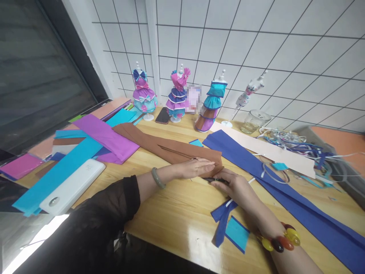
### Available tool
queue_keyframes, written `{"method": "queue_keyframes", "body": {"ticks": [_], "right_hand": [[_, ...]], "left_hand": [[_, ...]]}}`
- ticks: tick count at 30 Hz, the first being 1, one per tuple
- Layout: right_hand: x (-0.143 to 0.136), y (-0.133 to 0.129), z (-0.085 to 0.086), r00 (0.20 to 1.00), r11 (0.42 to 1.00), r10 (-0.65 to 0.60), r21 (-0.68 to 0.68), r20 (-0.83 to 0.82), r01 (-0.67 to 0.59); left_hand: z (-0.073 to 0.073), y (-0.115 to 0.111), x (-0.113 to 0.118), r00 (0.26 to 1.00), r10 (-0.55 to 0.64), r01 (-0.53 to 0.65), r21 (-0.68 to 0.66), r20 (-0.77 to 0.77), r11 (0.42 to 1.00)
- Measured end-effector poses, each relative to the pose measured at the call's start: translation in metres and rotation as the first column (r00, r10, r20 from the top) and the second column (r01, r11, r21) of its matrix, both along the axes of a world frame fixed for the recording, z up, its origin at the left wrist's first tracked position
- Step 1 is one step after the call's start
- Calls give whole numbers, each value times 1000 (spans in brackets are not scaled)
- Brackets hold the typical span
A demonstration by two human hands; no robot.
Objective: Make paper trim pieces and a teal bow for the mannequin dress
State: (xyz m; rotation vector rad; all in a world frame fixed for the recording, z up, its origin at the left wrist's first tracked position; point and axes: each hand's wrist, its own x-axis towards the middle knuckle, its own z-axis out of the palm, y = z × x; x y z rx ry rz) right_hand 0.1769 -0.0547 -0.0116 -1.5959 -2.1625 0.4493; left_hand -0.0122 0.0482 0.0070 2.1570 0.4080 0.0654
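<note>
Brown strip (148,143) is spread left of the dark-blue strip (282,189); its end nearest the blue is covered by the flat left hand (194,168); a dark tool (210,179) is gripped in the right hand (234,186); layers are best kept smooth and taut.

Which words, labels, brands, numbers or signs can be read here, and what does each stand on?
No text can be read.
White oblong object: faint mark near its far end, too small to make out.
Pixelated patch beside the pink-and-purple dressed figure: any print there is blurred out.
</note>
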Motion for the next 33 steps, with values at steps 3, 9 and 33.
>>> {"method": "queue_keyframes", "body": {"ticks": [3, 9, 33], "right_hand": [[1, 1, -2, 1000, 1000, 8, 11, -7, -8], [-4, 3, -2, 999, 1000, -14, 28, 44, 13], [26, -9, 20, 972, 913, -122, -406, -200, 31]], "left_hand": [[2, -1, 0, 1000, 6, -6, 1, 1, 1000], [-3, 1, 2, 1000, 10, -11, 14, 27, 1000], [-11, 2, -1, 995, 28, -29, 7, 91, 1000]]}}
